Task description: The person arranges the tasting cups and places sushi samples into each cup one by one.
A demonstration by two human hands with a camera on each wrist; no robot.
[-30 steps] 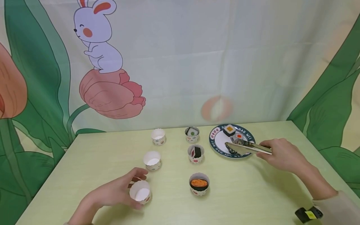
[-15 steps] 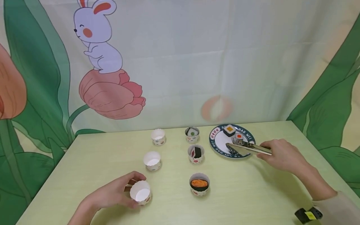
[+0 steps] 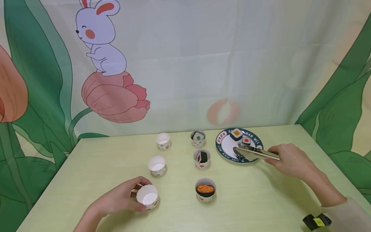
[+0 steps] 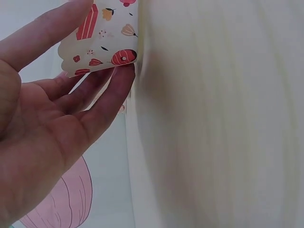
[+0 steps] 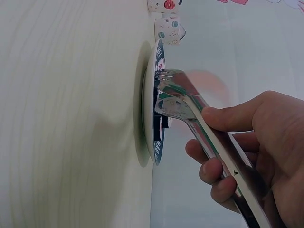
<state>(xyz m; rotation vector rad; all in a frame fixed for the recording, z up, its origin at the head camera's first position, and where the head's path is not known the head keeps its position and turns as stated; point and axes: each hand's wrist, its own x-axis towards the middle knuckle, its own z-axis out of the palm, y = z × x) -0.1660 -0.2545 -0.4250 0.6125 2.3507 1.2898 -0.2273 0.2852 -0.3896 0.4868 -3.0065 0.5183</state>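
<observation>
My left hand [image 3: 123, 196] holds a small patterned paper baking cup [image 3: 147, 197] between thumb and fingers, near the table's front left. In the left wrist view the thumb lies on one side of the cup and the fingertips on the other, low by the tabletop. My right hand [image 3: 292, 161] grips a pair of metal tongs [image 3: 265, 152]. Their ends, one pronged and one spoon-like, reach down onto a blue-rimmed plate [image 5: 148, 104]. Beside the tong ends sit a sushi piece with an orange-red centre [image 3: 246, 140] and one with a yellow centre [image 3: 236, 134].
Two more white paper cups, a middle one [image 3: 157, 166] and a back one [image 3: 163, 141], stand left of centre. A second column has cups with a green-dotted piece [image 3: 198, 136], a dark-wrapped piece [image 3: 202, 157] and an orange-topped piece [image 3: 205, 189]. A printed curtain [image 3: 185, 64] hangs behind the table.
My left fingers have drawn in around the front left cup, which has shifted slightly right and back. The tong ends have moved a little to the right over the plate.
</observation>
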